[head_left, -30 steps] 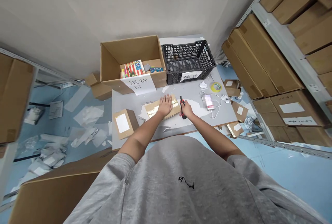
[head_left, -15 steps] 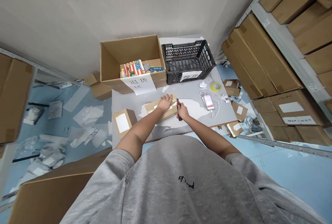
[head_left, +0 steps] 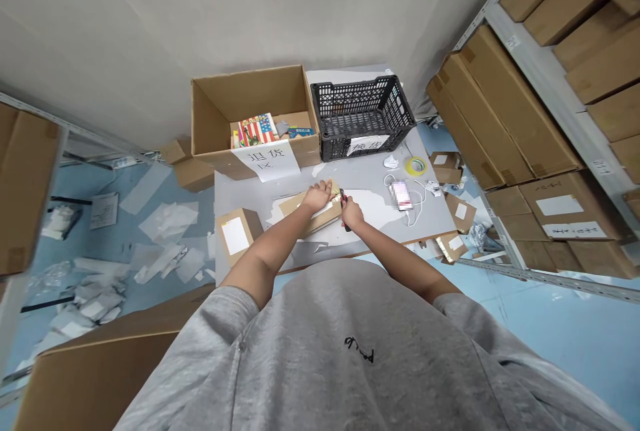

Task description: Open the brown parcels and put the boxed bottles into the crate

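A small flat cardboard box (head_left: 324, 219) lies on the table in front of me, over pale paper. My left hand (head_left: 317, 196) rests on top of it with the fingers stretched out, pressing on its upper face. Wrapped round a red and black box cutter (head_left: 344, 200), my right hand (head_left: 353, 214) is at the box's right end. The cutter's tip points away from me by the far right corner; whether the blade touches the cardboard I cannot tell. Part of the box's top is hidden under my left hand and forearm.
Behind stand a large open carton (head_left: 255, 94) with books and a black plastic crate (head_left: 367, 118). A smaller carton (head_left: 240, 234) is at the left. Tape (head_left: 415, 165) and a phone (head_left: 401, 195) with a white cable lie right. Shelves of boxes flank the table (head_left: 300, 256).
My right hand and the box cutter have shifted very slightly at the box's right end. My left hand stays on the box.
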